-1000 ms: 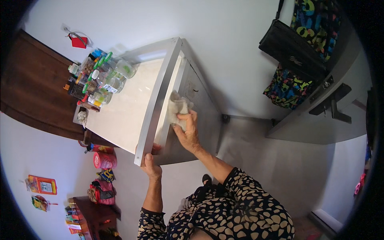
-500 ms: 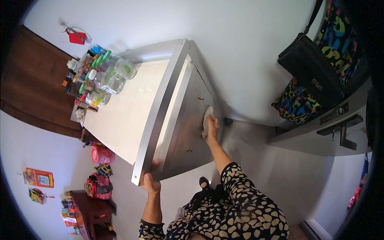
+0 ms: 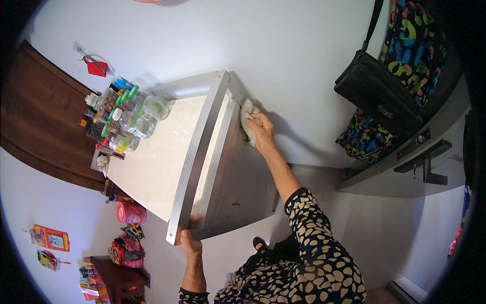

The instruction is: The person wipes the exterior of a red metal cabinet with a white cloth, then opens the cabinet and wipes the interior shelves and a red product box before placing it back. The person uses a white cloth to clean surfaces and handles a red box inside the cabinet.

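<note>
A metal-framed cabinet with a pale top stands in front of me, a silver rail running along its edge. My left hand is closed round the rail's near corner, thumb outside, with fingertips showing through the gap behind it. A whitish cloth is bunched in my right hand, pressed against the upper far part of the cabinet's side panel, close to the wall. Part of the cloth is hidden under the fingers.
Several glass jars with coloured lids crowd the cabinet top's far left. A black bag and a patterned cloth item hang at the right, above a door handle. A brown wooden door is at the left.
My right hand has moved the cloth up and away, from the panel's middle to its far end by the wall. My left hand keeps its hold on the rail.
</note>
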Motion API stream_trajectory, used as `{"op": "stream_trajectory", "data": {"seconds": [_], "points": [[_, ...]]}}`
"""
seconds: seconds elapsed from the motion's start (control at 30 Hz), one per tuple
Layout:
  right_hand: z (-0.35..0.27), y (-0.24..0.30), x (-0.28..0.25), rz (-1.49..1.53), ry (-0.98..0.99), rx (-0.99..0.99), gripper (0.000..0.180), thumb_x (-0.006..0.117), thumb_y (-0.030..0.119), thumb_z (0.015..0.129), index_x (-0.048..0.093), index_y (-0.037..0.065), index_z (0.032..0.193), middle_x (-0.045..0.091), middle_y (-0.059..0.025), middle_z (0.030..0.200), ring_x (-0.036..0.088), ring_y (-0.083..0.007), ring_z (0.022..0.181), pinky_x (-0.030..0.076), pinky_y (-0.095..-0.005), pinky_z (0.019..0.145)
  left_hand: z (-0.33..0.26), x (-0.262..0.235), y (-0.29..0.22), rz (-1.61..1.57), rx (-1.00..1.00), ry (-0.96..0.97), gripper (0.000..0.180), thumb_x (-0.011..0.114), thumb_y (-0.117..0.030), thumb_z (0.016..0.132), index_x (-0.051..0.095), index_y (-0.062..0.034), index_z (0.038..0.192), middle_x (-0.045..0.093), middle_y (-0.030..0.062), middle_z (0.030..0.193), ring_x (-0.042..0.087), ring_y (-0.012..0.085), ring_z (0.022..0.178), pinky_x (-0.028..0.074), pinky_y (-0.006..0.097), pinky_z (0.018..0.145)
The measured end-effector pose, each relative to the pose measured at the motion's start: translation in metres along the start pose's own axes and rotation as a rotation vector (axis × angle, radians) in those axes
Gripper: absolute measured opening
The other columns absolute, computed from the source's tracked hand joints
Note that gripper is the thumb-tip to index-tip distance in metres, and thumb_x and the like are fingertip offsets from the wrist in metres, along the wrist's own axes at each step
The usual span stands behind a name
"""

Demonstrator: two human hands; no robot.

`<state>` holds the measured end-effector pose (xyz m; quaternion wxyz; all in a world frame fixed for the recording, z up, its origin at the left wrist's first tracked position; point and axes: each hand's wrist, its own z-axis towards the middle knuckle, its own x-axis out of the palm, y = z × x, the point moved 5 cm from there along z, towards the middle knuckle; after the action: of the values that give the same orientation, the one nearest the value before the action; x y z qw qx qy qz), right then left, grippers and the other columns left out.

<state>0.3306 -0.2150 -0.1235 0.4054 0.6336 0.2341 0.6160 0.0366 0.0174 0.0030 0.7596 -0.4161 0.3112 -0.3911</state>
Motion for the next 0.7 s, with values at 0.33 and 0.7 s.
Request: {"op": "stream_trajectory", "data": {"seconds": [0.33,0.7], "points": [[0.0,0.042,0.019,-0.031,0.199,-0.065,0.041,0.063,0.012,0.081,0.052,0.005,0.121,0.052,-0.0083,0.118,0.048,-0.0156,0.107,0.038,-0.027,0.092,-0.002,-0.002,-0.004,-0.004,-0.016,0.021,0.057,0.045,-0.053,0.082,0.054,0.0026,0.095,0.059,0.0132,0.081,0.058,0.0226,0.072,0.047,0.033,0.064],[-0.067,-0.091,-0.049,0.073,-0.194,0.346,0.039,0.06,0.014,0.086,0.049,0.008,0.123,0.049,-0.0118,0.126,0.047,-0.0224,0.111,0.039,-0.0324,0.093,-0.008,-0.011,0.001,-0.047,-0.027,-0.015,0.058,0.042,-0.053,0.083,0.055,0.0026,0.098,0.059,0.0127,0.082,0.057,0.0225,0.076,0.046,0.034,0.067]]}}
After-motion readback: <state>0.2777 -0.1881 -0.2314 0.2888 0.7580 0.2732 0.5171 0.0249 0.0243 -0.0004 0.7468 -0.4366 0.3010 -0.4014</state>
